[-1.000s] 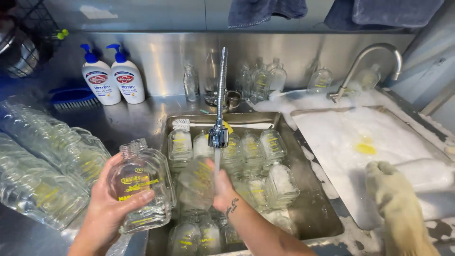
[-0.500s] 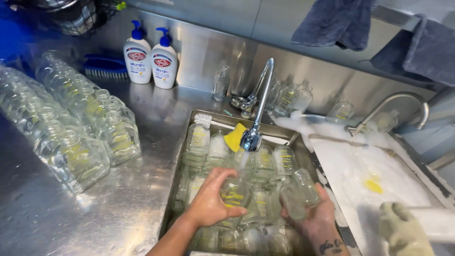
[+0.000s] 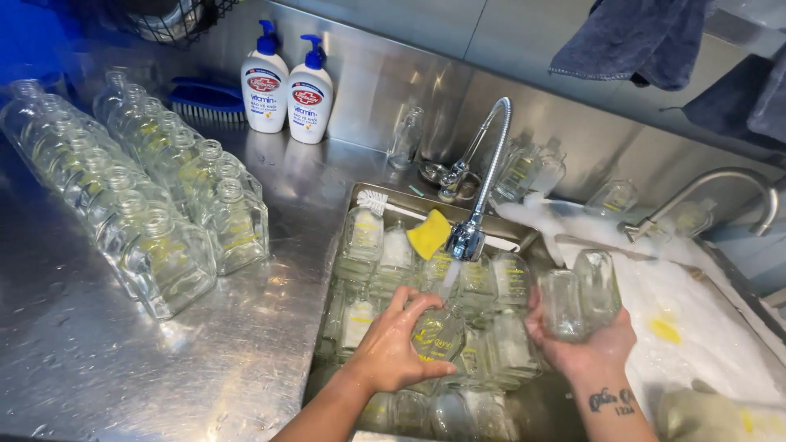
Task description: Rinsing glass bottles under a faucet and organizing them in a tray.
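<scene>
Over the sink (image 3: 354,196), the left hand (image 3: 393,348) grips one wet glass bottle (image 3: 436,334) under the faucet (image 3: 468,237) while the right hand (image 3: 588,348) clasps two bottles (image 3: 580,290); being slippery, rigid and breakable, they are probably best held around their bodies.

Left hand (image 3: 393,348) holding glass bottle (image 3: 438,334) under faucet (image 3: 467,239), right hand (image 3: 585,348) gripping two bottles (image 3: 580,301)

Clear yellow-printed bottles (image 3: 565,303), yellow sponge (image 3: 429,234)
</scene>
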